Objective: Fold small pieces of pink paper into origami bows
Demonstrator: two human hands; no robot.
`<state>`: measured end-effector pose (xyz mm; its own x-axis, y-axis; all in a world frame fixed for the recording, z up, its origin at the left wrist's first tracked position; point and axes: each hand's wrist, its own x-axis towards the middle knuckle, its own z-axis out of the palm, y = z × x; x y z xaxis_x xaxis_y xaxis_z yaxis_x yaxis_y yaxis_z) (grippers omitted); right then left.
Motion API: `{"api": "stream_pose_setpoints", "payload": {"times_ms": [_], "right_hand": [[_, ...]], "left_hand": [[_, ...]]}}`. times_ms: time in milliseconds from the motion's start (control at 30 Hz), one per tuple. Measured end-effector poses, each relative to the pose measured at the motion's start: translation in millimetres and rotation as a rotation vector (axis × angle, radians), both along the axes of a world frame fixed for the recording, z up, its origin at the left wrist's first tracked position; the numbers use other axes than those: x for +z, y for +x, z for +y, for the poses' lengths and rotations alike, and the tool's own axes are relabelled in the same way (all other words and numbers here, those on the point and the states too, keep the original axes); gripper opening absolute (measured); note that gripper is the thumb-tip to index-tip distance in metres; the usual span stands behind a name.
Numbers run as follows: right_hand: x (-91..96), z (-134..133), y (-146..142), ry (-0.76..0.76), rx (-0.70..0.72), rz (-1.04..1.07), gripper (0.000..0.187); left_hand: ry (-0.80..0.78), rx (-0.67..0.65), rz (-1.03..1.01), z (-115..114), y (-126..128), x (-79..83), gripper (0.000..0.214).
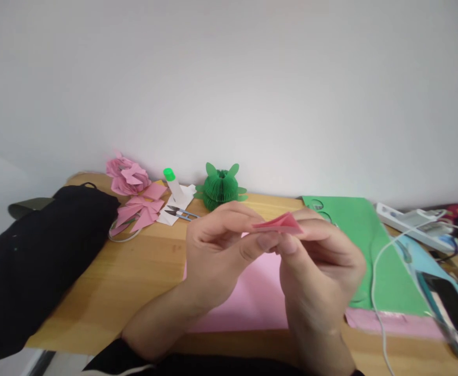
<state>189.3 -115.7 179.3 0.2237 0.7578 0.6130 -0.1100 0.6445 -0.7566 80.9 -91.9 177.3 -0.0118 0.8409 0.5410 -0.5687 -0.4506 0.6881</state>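
Observation:
A small folded piece of pink paper is held up in front of me between both hands. My left hand pinches its left end between thumb and fingers. On the other side my right hand grips the right end, its thumb close to the left thumb at the lower edge. The paper's folds part slightly at the top. Beneath the hands a larger pink sheet lies flat on the wooden table, partly covered by my wrists.
Behind stand a green honeycomb paper figure, a glue stick, thread snips and pink folded paper pieces. A black bag lies left. Right are green sheets, a white cable, a phone and a power strip.

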Motion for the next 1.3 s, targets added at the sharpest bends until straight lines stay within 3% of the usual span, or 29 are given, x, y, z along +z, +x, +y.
{"api": "stream_pose_setpoints", "payload": {"times_ms": [300, 500, 733, 967, 1100, 1300], "right_hand": [[2.1, 4, 12, -0.020, 0.003, -0.090, 0.016], [6.4, 7, 16, -0.080, 0.076, -0.174, 0.011], [0.8, 9, 7, -0.037, -0.034, -0.195, 0.016], [4.5, 12, 11, -0.011, -0.043, -0.261, 0.013], [4.8, 13, 16, 0.004, -0.029, -0.248, 0.010], [5.0, 17, 25, -0.081, 0.113, -0.172, 0.008]], "left_hand": [[-0.024, -0.073, 0.052, 4, -1, 6.2, 0.007], [-0.009, -0.115, 0.022, 10, 0, 4.9, 0.008], [0.054, 0.016, 0.056, 9, -5, -1.9, 0.013], [0.092, 0.196, 0.124, 9, -3, -2.8, 0.014], [0.061, 0.125, 0.137, 10, -1, -2.5, 0.017], [0.044, 0.060, 0.252, 11, -3, 2.0, 0.013]]}}
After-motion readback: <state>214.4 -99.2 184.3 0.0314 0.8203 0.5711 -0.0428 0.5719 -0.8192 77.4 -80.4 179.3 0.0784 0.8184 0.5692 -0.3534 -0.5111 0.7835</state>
